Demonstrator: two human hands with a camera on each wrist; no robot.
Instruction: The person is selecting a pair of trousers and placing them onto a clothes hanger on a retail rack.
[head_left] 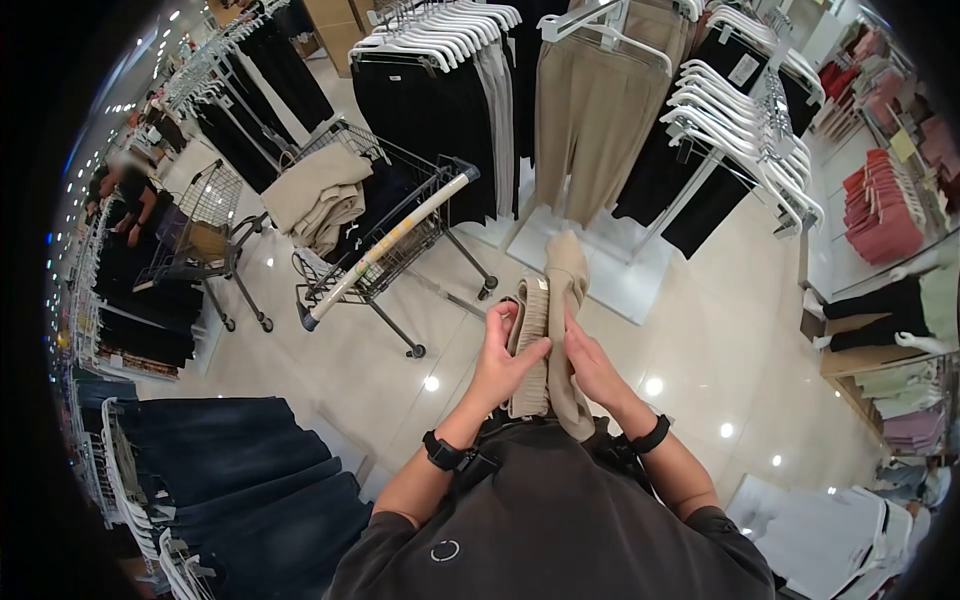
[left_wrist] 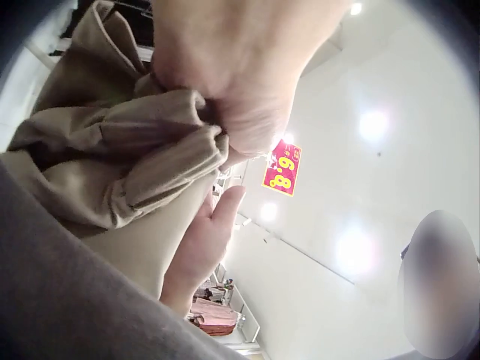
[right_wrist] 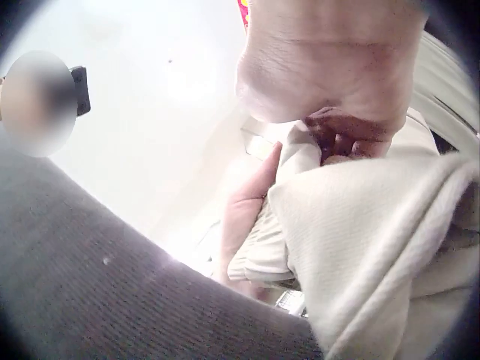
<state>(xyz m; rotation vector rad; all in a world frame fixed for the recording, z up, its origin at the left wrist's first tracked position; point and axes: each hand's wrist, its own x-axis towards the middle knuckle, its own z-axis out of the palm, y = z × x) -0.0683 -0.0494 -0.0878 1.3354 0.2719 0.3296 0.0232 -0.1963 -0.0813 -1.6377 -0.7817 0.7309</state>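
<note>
Beige trousers [head_left: 566, 285], folded lengthwise with a gathered elastic waistband [head_left: 533, 330], are held upright in front of the person's chest. The left hand [head_left: 505, 360] grips the waistband side, its thumb lying across the gathers and its fingers round the outer edge. From the other side the right hand [head_left: 592, 365] presses against the smooth fold with its fingers fairly straight. In the left wrist view the gathered cloth [left_wrist: 127, 157] bunches beside the left wrist, and the right hand's thumb [left_wrist: 229, 204] stands apart from the fabric. Cloth [right_wrist: 360, 225] partly hides the right fingertips in the right wrist view.
A shopping cart [head_left: 400, 245] holding folded beige garments [head_left: 320, 195] stands ahead to the left. Racks of black trousers [head_left: 425, 130] and beige trousers [head_left: 600, 120] hang in front. Dark jeans [head_left: 240, 480] hang close at the left, white clothes [head_left: 820, 535] at the right.
</note>
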